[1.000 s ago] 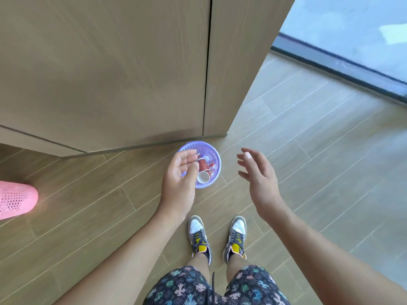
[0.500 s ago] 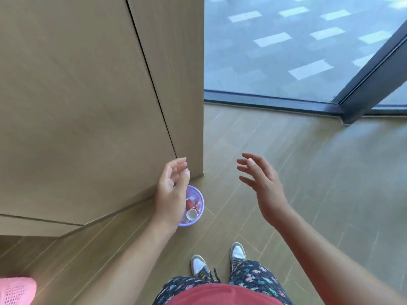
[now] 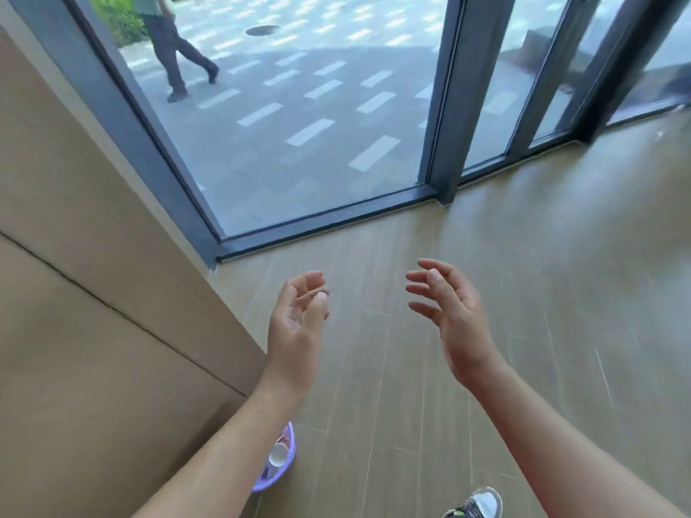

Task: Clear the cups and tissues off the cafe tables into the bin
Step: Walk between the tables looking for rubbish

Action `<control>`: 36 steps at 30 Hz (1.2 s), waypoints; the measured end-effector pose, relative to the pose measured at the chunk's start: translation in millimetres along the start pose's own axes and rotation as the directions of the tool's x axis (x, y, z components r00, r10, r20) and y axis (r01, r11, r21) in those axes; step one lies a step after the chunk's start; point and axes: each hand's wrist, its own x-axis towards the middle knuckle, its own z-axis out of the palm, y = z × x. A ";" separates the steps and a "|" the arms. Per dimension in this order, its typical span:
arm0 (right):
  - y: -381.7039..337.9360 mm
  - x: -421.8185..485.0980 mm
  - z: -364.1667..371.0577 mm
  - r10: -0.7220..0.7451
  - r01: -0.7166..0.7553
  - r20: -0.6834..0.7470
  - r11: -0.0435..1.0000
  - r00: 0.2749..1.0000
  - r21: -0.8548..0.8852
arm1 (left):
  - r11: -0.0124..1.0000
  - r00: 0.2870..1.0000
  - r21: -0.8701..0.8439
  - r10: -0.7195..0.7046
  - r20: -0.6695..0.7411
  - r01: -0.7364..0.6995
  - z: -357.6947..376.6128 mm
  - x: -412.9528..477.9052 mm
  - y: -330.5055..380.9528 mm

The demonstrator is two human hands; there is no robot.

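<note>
A small purple basket bin (image 3: 288,467) stands on the wooden floor at the foot of a wood-panelled wall, half hidden behind my left forearm. Inside it lies a white-mouthed red cup (image 3: 278,455). My left hand (image 3: 299,319) hangs in the air above the floor, fingers loosely curled, holding nothing. My right hand (image 3: 447,312) is raised beside it with fingers spread and empty. Both hands are well above and ahead of the bin.
The wood-panelled wall (image 3: 93,330) fills the left side. Floor-to-ceiling glass with dark frames (image 3: 454,106) runs across the far side. A person (image 3: 175,46) walks on the pavement outside. Wooden floor (image 3: 523,274) stretches to the right. My shoe (image 3: 476,504) shows at the bottom.
The view has swung up and to the right, away from the bin toward the glass. Both empty hands have risen from over the bin. The bin now sits low in the frame.
</note>
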 end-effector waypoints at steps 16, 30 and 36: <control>-100.4 -47.6 -418.6 -0.178 0.206 -0.611 0.978 0.771 -0.026 | 0.995 0.771 -0.093 0.091 0.630 -0.042 448.6 -66.4 22.6; -129.6 -137.6 -628.6 -0.190 0.238 -0.936 0.964 0.295 -0.121 | 0.990 0.303 -0.120 0.092 0.949 0.075 733.9 -170.2 13.3; -156.0 -84.5 -728.5 -0.237 0.237 -0.959 0.951 0.157 -0.196 | 0.988 0.171 -0.122 0.104 0.980 0.097 859.1 -154.5 12.9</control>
